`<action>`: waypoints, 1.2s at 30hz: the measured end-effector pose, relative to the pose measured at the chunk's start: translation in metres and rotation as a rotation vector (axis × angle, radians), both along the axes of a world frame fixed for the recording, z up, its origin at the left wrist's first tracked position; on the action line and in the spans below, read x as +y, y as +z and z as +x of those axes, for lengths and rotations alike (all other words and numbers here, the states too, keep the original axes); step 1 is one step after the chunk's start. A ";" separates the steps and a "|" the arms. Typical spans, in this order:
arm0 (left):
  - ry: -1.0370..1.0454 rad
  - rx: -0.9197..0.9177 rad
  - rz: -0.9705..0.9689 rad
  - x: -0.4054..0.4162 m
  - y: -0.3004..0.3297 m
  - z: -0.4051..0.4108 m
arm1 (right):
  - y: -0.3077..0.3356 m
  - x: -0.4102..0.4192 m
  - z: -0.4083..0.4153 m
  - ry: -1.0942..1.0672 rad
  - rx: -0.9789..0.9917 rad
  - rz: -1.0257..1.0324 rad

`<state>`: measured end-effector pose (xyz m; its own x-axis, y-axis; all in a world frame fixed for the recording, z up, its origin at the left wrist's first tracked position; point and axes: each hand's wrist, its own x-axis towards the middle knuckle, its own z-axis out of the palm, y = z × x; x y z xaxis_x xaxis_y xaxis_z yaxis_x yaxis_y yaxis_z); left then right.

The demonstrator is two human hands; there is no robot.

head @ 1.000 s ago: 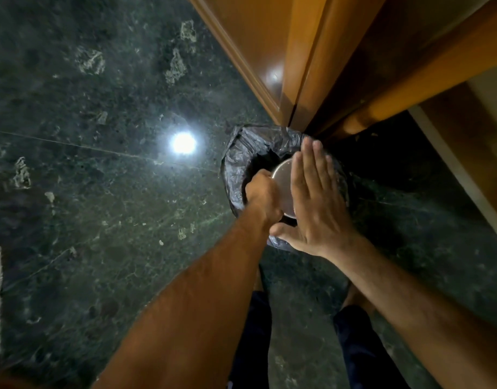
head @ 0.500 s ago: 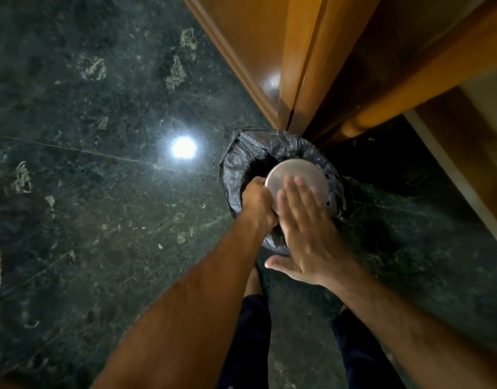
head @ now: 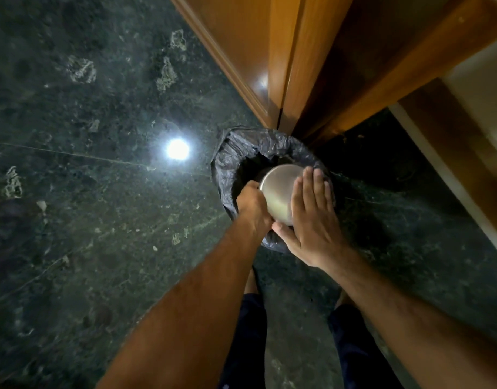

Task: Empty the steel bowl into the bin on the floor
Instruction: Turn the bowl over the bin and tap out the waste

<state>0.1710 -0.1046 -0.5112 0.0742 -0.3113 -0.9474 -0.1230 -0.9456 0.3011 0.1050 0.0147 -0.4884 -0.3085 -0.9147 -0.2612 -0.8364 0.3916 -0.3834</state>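
The steel bowl (head: 278,192) is turned upside down over the mouth of the bin (head: 241,153), a round bin lined with a black plastic bag on the floor. My left hand (head: 253,206) grips the bowl's left rim. Flat against the bowl's upturned base on the right lies my right hand (head: 312,217), fingers straight and together. The bowl's inside and the bin's contents are hidden.
A wooden door and frame (head: 272,66) stand directly behind the bin. The dark green marble floor (head: 101,220) spreads to the left, with a bright lamp reflection (head: 177,149). My legs in dark shorts (head: 247,332) are below the bin.
My right hand drew back off the bowl's base, then came down flat on it again further right. The bowl stays upside down over the bin in my left hand.
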 end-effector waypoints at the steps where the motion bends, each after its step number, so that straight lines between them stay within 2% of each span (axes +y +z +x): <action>1: -0.021 -0.019 -0.011 0.001 -0.001 0.000 | -0.001 -0.002 0.000 0.008 0.025 -0.054; 2: -0.037 -0.017 -0.022 0.001 -0.002 -0.001 | -0.003 -0.007 -0.001 0.017 0.051 -0.116; 5: -0.069 -0.035 -0.001 -0.001 -0.003 -0.001 | 0.002 -0.016 0.001 0.070 -0.022 0.011; 8: -0.059 0.050 0.050 -0.001 0.002 -0.001 | -0.002 -0.014 0.007 0.119 -0.005 -0.082; 11: -0.031 0.093 0.067 -0.001 0.006 0.003 | 0.001 -0.015 0.013 0.231 -0.012 -0.008; 14: -0.013 0.106 0.057 -0.004 0.006 0.003 | 0.000 -0.006 0.017 0.222 -0.010 -0.095; 17: 0.014 0.075 0.070 -0.003 0.009 0.001 | 0.003 -0.001 0.019 0.213 -0.068 -0.030; 19: 0.016 0.063 0.085 -0.004 0.010 0.000 | 0.001 0.003 0.022 0.144 -0.066 -0.124; 22: 0.045 0.059 0.076 -0.005 0.008 0.000 | 0.002 0.001 0.021 0.186 -0.078 -0.036; 25: 0.042 0.048 0.086 -0.006 0.006 0.002 | -0.001 0.001 0.020 0.171 -0.024 -0.154; 28: 0.038 0.063 0.092 -0.004 0.005 0.004 | 0.000 0.000 0.018 0.252 -0.008 -0.052; 31: 0.001 0.081 0.102 -0.003 0.004 0.006 | -0.003 0.003 0.014 0.158 0.010 -0.155; 34: 0.008 0.055 0.087 -0.004 0.001 0.005 | 0.000 0.006 0.009 0.148 -0.020 -0.038; 36: -0.011 0.058 0.094 -0.003 0.000 0.005 | 0.000 0.008 0.011 0.160 -0.009 -0.115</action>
